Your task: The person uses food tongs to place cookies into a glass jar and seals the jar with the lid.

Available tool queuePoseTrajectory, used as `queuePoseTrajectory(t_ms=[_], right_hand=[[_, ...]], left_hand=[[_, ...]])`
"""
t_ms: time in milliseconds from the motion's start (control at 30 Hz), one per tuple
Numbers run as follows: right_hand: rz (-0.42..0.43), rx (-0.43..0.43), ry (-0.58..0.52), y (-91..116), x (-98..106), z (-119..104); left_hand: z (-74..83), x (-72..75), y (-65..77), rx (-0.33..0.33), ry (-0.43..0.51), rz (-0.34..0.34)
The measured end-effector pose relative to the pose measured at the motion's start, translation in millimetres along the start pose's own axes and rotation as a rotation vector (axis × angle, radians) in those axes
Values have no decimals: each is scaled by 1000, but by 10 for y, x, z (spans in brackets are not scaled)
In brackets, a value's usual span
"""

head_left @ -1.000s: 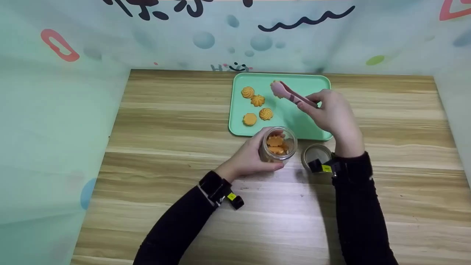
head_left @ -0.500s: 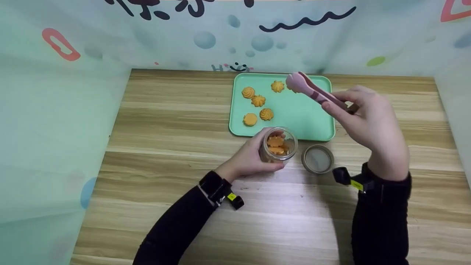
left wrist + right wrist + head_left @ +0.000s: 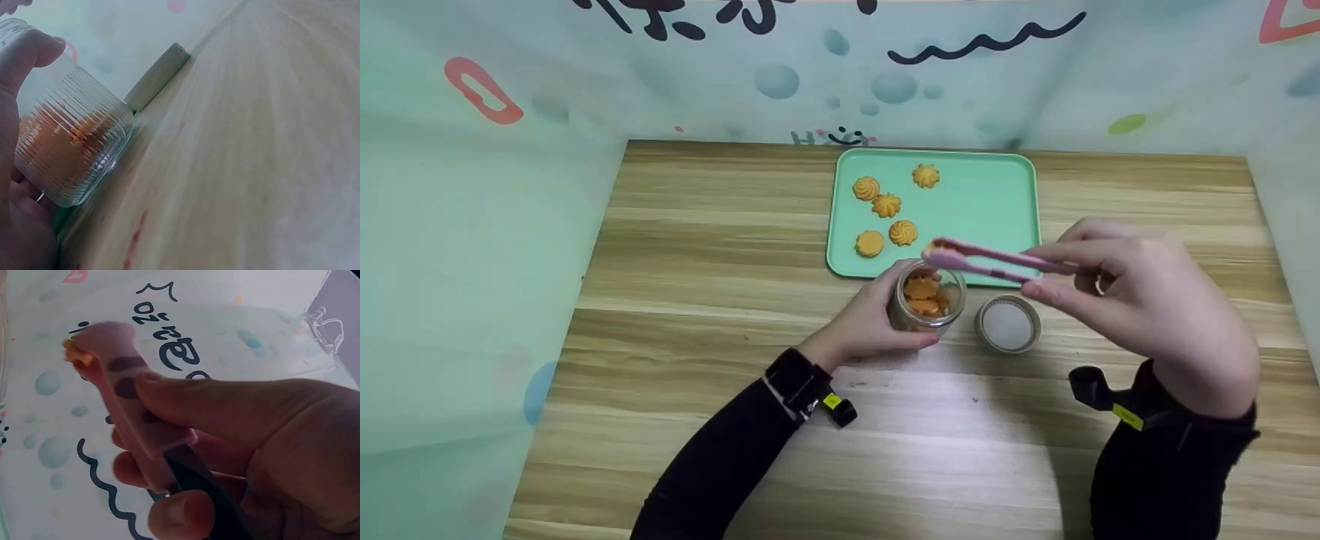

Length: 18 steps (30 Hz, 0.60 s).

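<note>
My left hand (image 3: 870, 319) is wrapped round a clear ribbed glass jar (image 3: 73, 152) with several orange-brown cookies (image 3: 922, 287) inside. In the left wrist view the jar's base is close to the wooden table. My right hand (image 3: 1155, 300) grips pink tongs (image 3: 997, 264) with darker bands, thumb on one arm. Their tips reach over the jar's far rim in the head view. Between the tips sits a yellow-orange cookie (image 3: 80, 354), partly hidden by the tongs. On the mint-green tray (image 3: 975, 202) lie several more cookies, including a star-shaped one (image 3: 925, 176).
A round jar lid (image 3: 1009, 325) lies inside up on the wooden table (image 3: 720, 247), just right of the jar and in front of the tray. A printed pale curtain (image 3: 825, 82) hangs behind and beside the table.
My right hand lifted the tongs with a cookie from the tray's back part, swung right, then brought the tips down and forward to the jar. The left hand and jar stayed still.
</note>
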State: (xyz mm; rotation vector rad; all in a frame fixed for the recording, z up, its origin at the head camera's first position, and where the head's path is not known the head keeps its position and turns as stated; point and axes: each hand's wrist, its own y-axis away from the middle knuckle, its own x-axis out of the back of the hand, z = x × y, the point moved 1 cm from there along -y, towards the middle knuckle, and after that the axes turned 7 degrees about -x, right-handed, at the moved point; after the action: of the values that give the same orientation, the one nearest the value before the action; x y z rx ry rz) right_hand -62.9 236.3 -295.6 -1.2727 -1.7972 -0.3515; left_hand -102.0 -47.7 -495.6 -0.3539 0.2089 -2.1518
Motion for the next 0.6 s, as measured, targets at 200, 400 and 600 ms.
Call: queuePoseTrajectory(t_ms=[200, 400, 600], right_hand=[[-127, 123, 37, -3, -7, -36], [-132, 118, 98, -1, -30, -50], [-126, 110, 98, 4, -31, -54]], left_hand=[[-3, -2, 1, -17, -6, 1], [-5, -5, 3, -4, -23, 0], [-8, -6, -7, -5, -23, -3]])
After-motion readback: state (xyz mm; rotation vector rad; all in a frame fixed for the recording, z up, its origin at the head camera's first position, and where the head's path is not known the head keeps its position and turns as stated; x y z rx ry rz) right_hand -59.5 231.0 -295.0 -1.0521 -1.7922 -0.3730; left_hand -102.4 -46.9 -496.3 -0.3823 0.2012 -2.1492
